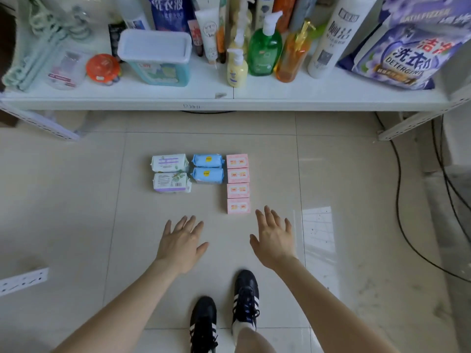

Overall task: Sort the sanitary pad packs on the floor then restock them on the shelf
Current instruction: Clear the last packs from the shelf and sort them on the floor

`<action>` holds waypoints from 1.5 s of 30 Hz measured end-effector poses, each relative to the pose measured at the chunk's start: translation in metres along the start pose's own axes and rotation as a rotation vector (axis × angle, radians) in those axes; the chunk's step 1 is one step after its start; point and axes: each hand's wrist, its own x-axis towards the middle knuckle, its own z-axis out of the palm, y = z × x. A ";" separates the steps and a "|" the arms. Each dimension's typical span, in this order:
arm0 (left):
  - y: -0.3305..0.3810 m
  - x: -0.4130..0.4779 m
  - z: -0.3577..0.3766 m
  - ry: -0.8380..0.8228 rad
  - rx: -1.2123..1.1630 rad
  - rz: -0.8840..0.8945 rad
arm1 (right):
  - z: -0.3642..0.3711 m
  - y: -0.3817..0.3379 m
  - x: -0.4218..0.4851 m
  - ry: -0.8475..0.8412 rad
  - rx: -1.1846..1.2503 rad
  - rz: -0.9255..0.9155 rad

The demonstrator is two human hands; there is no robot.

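Sanitary pad packs lie on the tiled floor in three columns by kind. Two white-and-purple packs [171, 172] form the left column, two blue packs [207, 168] the middle one, and several pink boxes [237, 183] the right one. My left hand [181, 244] hovers open, palm down, below the blue packs. My right hand [274, 238] is open too, its fingertips just right of the nearest pink box. Neither hand touches a pack. The white shelf [229, 101] runs across the top, above the packs.
The shelf holds a lidded wipes tub [155, 57], pump bottles [265, 44], a tall white bottle [331, 36] and a purple detergent bag [397, 54]. Black cables [407, 225] trail on the right floor. A white power strip [23, 280] lies at left. My shoes [244, 299] stand below my hands.
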 end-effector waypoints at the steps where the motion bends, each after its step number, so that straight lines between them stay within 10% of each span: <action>1: 0.001 -0.016 -0.014 0.008 0.006 -0.006 | -0.017 -0.005 -0.011 0.001 -0.016 -0.012; 45: -0.106 -0.515 -0.600 1.279 0.289 -0.185 | -0.637 -0.257 -0.364 1.171 -0.235 -0.308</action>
